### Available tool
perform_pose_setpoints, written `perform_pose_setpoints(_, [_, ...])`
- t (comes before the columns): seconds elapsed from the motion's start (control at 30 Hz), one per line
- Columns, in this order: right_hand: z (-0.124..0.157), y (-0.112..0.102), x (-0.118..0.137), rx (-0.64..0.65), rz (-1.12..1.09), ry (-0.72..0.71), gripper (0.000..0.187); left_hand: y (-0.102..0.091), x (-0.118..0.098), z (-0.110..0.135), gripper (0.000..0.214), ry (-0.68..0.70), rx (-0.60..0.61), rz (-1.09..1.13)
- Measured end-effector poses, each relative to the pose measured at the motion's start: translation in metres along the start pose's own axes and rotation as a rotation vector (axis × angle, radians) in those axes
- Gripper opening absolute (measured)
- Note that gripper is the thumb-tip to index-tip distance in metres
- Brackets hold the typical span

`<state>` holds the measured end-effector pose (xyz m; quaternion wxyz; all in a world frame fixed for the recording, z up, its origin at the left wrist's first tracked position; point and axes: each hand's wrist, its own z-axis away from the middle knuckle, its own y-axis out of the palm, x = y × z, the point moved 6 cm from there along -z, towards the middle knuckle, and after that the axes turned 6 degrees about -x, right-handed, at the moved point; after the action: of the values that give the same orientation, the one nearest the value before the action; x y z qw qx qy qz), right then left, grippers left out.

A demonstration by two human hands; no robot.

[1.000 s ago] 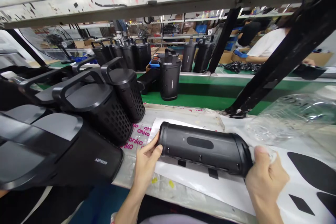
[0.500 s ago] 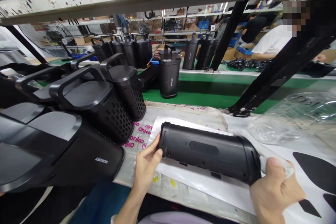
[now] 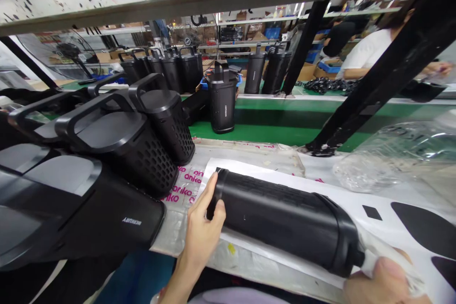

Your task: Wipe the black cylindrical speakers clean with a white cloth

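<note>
A long black cylindrical speaker [image 3: 285, 221] lies on its side on a white sheet [image 3: 285, 171] at the front of the bench. My left hand [image 3: 204, 228] grips its left end, fingers and thumb closed round the rim. Low at the right edge, my right hand [image 3: 386, 282] is closed on a clear plastic wrap [image 3: 388, 254] at the speaker's right end. Most of that hand is cut off by the frame.
Several black speakers with handles [image 3: 142, 137] crowd the bench on the left. A green conveyor [image 3: 270, 133] behind carries another upright speaker [image 3: 221, 97]. A slanted black post [image 3: 377, 80] and a crumpled clear bag [image 3: 395, 154] stand at right. Other people work across the belt [image 3: 366, 54].
The speaker has rolled and its right end has swung toward me, hiding the oval panel. My right hand dropped lower right, and my left hand closed more firmly on the left end.
</note>
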<state>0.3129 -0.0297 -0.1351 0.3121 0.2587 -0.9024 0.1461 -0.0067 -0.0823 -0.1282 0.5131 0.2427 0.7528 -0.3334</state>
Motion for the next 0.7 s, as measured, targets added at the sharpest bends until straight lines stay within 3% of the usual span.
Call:
perform_pose_setpoints(0.07, [-0.001,-0.006,0.012,-0.106,-0.037,-0.101,0.026,-0.002,0.001,0.001,0.047,-0.012,-0.008,-0.008])
perform_pose_setpoints(0.13, [-0.002,-0.006,0.019,-0.132,-0.065,-0.122,0.026,-0.004,0.004,0.002,0.045,-0.043,-0.02,0.003])
perform_pose_setpoints(0.33, [0.0,-0.001,0.015,-0.075,-0.098,-0.024,0.024,-0.005,0.007,0.005,0.046,-0.034,-0.049,0.049])
perform_pose_setpoints(0.7, [0.003,-0.001,0.009,-0.049,-0.087,-0.037,0.022,-0.004,0.008,0.005,0.045,-0.037,-0.077,-0.004])
